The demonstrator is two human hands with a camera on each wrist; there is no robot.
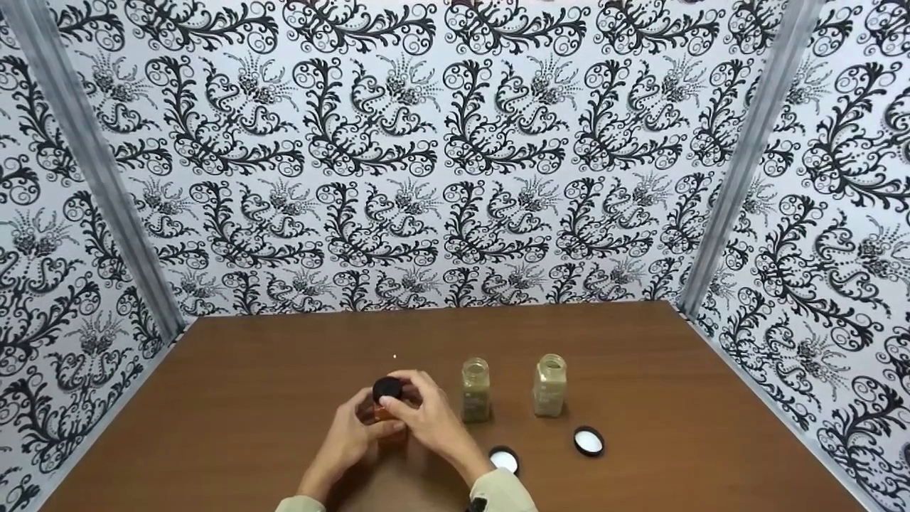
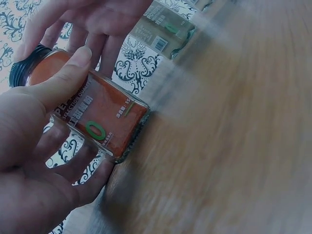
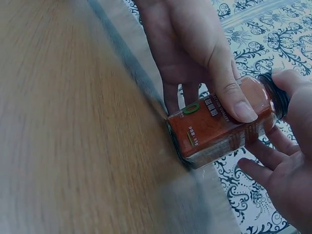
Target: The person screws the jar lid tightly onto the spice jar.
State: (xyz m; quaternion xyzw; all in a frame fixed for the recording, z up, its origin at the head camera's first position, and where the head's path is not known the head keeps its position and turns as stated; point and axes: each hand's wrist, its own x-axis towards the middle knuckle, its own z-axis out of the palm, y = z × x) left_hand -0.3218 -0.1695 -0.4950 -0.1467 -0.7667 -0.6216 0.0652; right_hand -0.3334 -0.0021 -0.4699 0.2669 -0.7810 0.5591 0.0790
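Observation:
A square glass spice jar [image 2: 105, 112] of red-orange powder stands on the table in front of me. My left hand [image 1: 352, 430] grips its body, thumb along the labelled face. A black screw lid [image 1: 387, 388] sits on the jar's mouth, and my right hand [image 1: 430, 419] pinches its edge between thumb and fingers. In the right wrist view, the right thumb presses on the lid's rim [image 3: 279, 95]. To the right stand two uncapped jars of greenish powder, a nearer one [image 1: 476, 392] and a farther one [image 1: 549, 387].
Two black lids with white liners lie upturned on the brown table [image 1: 270, 370]: one lid [image 1: 504, 460] by the right forearm, another lid [image 1: 589, 441] farther right. A tiny white speck [image 1: 394, 356] lies behind the hands. Patterned walls [image 1: 441, 156] enclose the table's back and sides.

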